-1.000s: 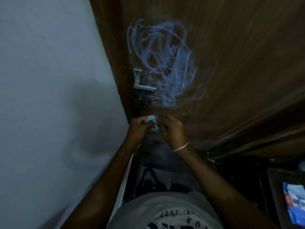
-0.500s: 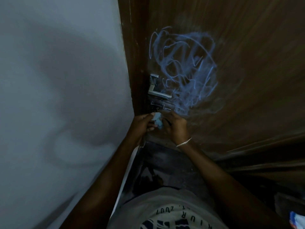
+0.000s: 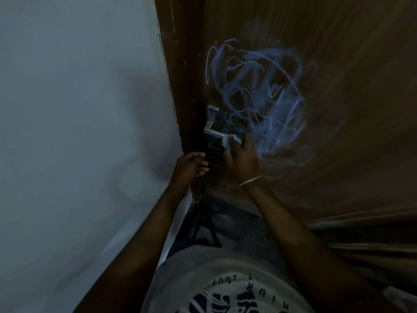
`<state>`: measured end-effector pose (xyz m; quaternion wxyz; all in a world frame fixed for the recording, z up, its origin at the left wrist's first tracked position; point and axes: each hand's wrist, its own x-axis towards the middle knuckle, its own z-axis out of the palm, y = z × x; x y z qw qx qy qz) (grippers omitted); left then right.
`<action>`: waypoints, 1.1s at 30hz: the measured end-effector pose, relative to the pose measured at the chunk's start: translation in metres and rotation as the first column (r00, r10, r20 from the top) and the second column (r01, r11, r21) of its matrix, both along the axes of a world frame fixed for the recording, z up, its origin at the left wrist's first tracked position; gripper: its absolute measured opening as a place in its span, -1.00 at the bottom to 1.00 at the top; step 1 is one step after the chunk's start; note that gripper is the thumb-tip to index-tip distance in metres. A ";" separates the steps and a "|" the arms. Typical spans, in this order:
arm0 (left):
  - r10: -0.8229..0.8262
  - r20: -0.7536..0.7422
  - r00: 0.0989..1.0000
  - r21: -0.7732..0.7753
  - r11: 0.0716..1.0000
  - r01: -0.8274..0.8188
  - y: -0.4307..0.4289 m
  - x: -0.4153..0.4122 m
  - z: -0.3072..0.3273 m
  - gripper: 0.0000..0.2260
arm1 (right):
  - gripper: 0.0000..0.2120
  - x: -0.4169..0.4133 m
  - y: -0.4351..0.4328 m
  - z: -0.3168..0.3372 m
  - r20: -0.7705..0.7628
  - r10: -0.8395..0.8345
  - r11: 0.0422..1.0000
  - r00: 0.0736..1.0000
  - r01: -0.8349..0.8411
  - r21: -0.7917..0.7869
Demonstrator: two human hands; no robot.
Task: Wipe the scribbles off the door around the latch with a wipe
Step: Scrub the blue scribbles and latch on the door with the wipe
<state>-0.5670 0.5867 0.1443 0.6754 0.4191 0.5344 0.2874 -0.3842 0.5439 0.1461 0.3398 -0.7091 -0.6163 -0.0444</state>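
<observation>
At the scribbled door (image 3: 343, 136), the right hand (image 3: 243, 159) grips a wipe (image 3: 229, 140).

wipe (image 3: 230, 140): now in right hand (image 3: 242, 158) alone, raised to the latch (image 3: 213, 129)
left hand (image 3: 188, 164): let go, dropped to door (image 3: 338, 109) edge

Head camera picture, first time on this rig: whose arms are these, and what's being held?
No machine here: a person wears one wide-angle camera on the head, looking down, so the arms and pale shirt are theirs. Ahead is a brown door with blue scribbles beside a metal latch; a grey wall is left of it. The right hand holds a small pale wipe at the scribbles' lower edge, by the latch. The left hand sits at the door's edge, fingers loosely curled, apparently holding nothing.
</observation>
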 end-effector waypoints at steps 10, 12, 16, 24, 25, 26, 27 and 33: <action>-0.050 0.004 0.999 0.028 0.998 0.050 0.024 0.016 0.009 -0.87 | -0.82 0.006 0.007 0.002 -0.630 -0.124 0.986 0.767 0.164 0.005; -0.045 0.004 0.999 0.026 0.999 0.045 0.027 0.015 0.009 -0.89 | -0.77 0.007 0.010 0.001 -0.901 -0.148 0.979 0.408 0.188 -0.075; -0.051 -0.005 0.999 0.022 0.998 0.051 0.032 0.015 0.006 -0.89 | -0.76 0.006 0.014 -0.002 -0.980 -0.053 0.986 -0.191 0.144 -0.081; -0.068 -0.006 0.998 0.003 0.998 0.068 0.034 0.017 0.006 -0.90 | -0.67 0.010 0.021 -0.009 -0.860 -0.051 0.981 -0.507 0.134 -0.137; -0.068 -0.010 0.998 0.004 0.998 0.068 0.035 0.017 0.007 -0.90 | -0.69 0.011 0.023 -0.009 -0.860 -0.056 0.981 -0.506 0.133 -0.142; -0.067 -0.015 0.998 0.004 0.998 0.067 0.037 0.017 0.007 -0.91 | -0.70 0.012 0.024 -0.010 -0.862 -0.062 0.981 -0.503 0.128 -0.145; -0.065 -0.021 0.998 0.007 0.998 0.065 0.038 0.016 0.008 -0.91 | -0.71 0.012 0.024 -0.010 -0.863 -0.069 0.982 -0.500 0.119 -0.147; -0.062 -0.031 0.998 0.016 0.998 0.063 0.042 0.015 0.008 -0.89 | -0.77 0.020 0.027 -0.014 -0.911 -0.109 0.985 -0.397 0.081 -0.154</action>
